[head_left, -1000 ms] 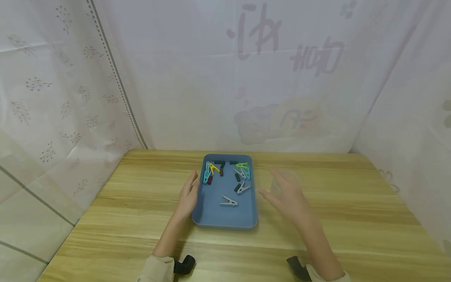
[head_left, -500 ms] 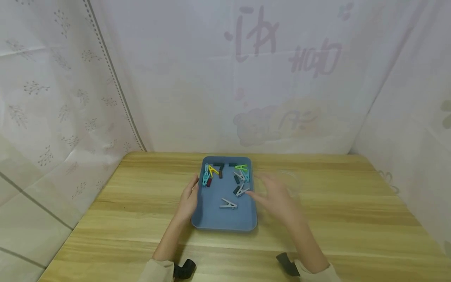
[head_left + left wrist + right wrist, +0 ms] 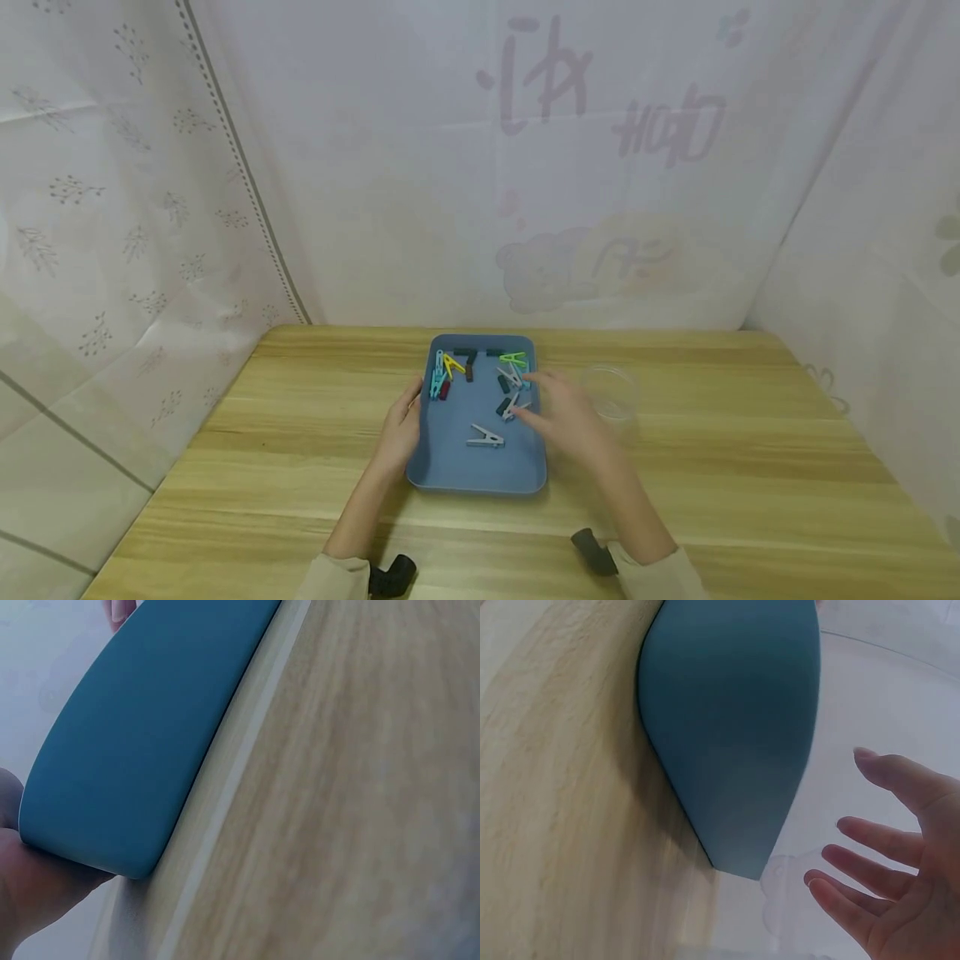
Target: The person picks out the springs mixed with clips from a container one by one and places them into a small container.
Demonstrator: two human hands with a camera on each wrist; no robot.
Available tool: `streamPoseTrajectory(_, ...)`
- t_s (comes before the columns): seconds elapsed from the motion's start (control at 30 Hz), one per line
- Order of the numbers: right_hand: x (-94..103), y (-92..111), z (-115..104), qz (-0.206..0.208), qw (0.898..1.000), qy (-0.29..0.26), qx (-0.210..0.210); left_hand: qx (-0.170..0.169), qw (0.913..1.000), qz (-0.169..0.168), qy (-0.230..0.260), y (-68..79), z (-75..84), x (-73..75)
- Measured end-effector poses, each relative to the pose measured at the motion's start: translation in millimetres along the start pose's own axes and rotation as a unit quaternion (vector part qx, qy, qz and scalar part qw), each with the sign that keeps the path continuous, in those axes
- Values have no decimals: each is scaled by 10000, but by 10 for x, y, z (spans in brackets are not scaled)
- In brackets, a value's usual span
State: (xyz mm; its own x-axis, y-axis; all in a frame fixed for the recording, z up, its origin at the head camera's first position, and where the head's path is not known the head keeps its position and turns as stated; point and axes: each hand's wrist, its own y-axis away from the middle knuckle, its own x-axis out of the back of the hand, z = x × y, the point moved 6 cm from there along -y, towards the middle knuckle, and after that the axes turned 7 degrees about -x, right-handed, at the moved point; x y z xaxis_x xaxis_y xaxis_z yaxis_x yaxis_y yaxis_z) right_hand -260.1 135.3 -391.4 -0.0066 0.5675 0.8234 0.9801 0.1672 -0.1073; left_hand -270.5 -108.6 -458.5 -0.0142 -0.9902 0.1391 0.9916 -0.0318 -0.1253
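A blue-grey tray (image 3: 477, 471) holds small plastic clothespins and short dark blocks. My left hand (image 3: 399, 429) rests along the tray's left side, fingers fairly straight; in the left wrist view a digit (image 3: 45, 889) lies against the tray's outer wall. Over the right rim reaches my right hand (image 3: 570, 417), thumb and fingers spread with nothing between them, close over a grey clothespin (image 3: 512, 408) and a partly hidden blue clothespin (image 3: 525, 382). Another grey clothespin (image 3: 486, 437) lies alone in the nearer part. In the right wrist view the right hand's fingers (image 3: 877, 844) show above the tray wall.
A clear round container (image 3: 611, 390) stands on the wooden table (image 3: 712, 467), right of the tray. Yellow (image 3: 452, 364), green (image 3: 513, 358) and blue clothespins lie toward the tray's far end among dark blocks (image 3: 465, 352). Curtains (image 3: 420, 208) enclose the back and sides.
My right hand has moved left, from beside the clear container to above the tray's right side. My left hand stays at the tray's left side.
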Motion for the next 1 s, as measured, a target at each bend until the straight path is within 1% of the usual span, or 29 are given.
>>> streamPoseTrajectory(0.23,-65,-73,-27,-152,9999,-78,-2,71,10000,19,30,-1,-12,-14)
streamPoseTrajectory(0.33,-87,-111,-27,-151,9999,-19,21,102,9999,46,9,-9,-22,-13)
streamPoseTrajectory(0.53,-151,-197,9,-278,9993,192,-150,110,9999,19,40,-6,-22,-11)
streamPoseTrajectory(0.63,-201,-232,33,-335,9989,202,-249,104,9999,-3,25,-7,-32,-10)
streamPoseTrajectory(0.77,-260,-276,67,-276,9990,243,-262,71,10000,-11,21,-9,-40,-10)
streamPoseTrajectory(1.0,-280,-306,77,-93,9994,280,-153,-1,9999,-39,96,-15,-15,-15)
